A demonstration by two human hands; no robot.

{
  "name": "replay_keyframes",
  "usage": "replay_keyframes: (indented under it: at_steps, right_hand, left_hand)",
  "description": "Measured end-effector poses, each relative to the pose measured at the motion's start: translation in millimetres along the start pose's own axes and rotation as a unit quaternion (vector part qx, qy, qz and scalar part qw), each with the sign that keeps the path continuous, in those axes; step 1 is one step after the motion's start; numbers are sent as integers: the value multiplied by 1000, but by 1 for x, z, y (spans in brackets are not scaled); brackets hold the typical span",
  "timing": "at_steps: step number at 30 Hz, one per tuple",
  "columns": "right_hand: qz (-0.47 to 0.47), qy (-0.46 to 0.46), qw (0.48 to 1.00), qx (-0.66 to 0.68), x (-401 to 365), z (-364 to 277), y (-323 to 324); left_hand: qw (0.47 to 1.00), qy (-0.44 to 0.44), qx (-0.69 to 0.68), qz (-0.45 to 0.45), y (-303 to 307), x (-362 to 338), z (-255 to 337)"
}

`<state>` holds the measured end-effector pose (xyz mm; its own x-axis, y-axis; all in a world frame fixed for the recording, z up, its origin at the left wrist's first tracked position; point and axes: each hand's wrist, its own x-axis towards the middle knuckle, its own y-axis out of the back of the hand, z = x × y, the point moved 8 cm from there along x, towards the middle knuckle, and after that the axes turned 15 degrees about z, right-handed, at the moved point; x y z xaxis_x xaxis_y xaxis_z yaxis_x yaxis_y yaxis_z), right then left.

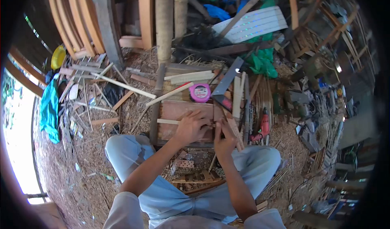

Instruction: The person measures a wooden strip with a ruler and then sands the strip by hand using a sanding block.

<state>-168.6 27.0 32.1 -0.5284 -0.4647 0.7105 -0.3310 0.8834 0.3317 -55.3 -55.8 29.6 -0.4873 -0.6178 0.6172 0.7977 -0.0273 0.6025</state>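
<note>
My left hand (191, 127) lies over a pale thin wooden strip (168, 122) on a reddish-brown board (183, 107), its fingers bent around the strip. The strip's far end is hidden under the hand. Close beside it, my right hand (225, 136) is closed in a pinch near the board's right edge; what sits between its fingertips is too small to name. Just beyond the hands are a pink tape measure (200, 93) and a hand saw (228, 79) with a dark blade. Another pale strip (170, 94) slants beside the tape measure.
A red power drill (262, 125) lies to the right among thin sticks. Scrap wood (109, 81) litters the shavings-covered ground at left. Curved timber pieces (75, 18) and posts (164, 22) stand at the back. Green plastic (264, 60) lies behind the saw.
</note>
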Motion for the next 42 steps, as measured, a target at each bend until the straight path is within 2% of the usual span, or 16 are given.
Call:
replay_keyframes:
  at_steps: [2, 4, 5, 7, 9, 11, 14, 16, 18, 19, 24, 26, 30, 33, 38, 42]
  right_hand:
    - [-1, -55, 998, 4, 3, 8, 3]
    - [-8, -166, 984, 64, 5, 22, 1]
    - [7, -171, 983, 70, 7, 23, 4]
    - [-37, -112, 990, 79, 12, 17, 3]
    - [-30, -79, 992, 89, 10, 13, 4]
    - [-34, -29, 993, 108, 7, 7, 3]
    - [47, -23, 993, 107, 24, -9, 28]
    - [54, -62, 985, 150, 42, -31, 50]
    - [53, -89, 956, 273, 53, -55, 78]
    - [39, -40, 962, 266, 55, -67, 92]
    - [55, -9, 955, 292, 57, -86, 116]
    - [96, 54, 952, 284, 59, -91, 126]
    - [100, 59, 949, 294, 55, -86, 122]
    - [96, 17, 949, 299, 52, -76, 116]
    - [107, -65, 951, 282, 45, -56, 106]
    - [126, -60, 953, 270, 46, -52, 106]
  left_hand:
    - [1000, 9, -14, 0, -4, 0, -2]
    - [1000, 20, -14, -2, 4, 0, -1]
    - [999, 17, -41, 1, 10, 1, 3]
    - [997, 0, -71, 6, 23, 14, 22]
    - [986, 75, -146, -5, 41, 21, 31]
    - [983, 68, -171, 9, 60, 32, 44]
    - [975, 89, -201, 15, 83, 39, 58]
    - [960, 145, -239, 13, 90, 42, 68]
    - [956, 158, -249, 0, 93, 43, 83]
    - [954, 157, -257, -1, 94, 44, 90]
    - [948, 151, -278, -30, 90, 45, 118]
    - [940, 168, -294, -42, 84, 44, 121]
    - [931, 200, -299, -62, 73, 40, 119]
    - [933, 220, -274, -76, 66, 37, 115]
    - [957, 159, -231, -72, 59, 33, 108]
    - [959, 146, -238, -54, 62, 28, 95]
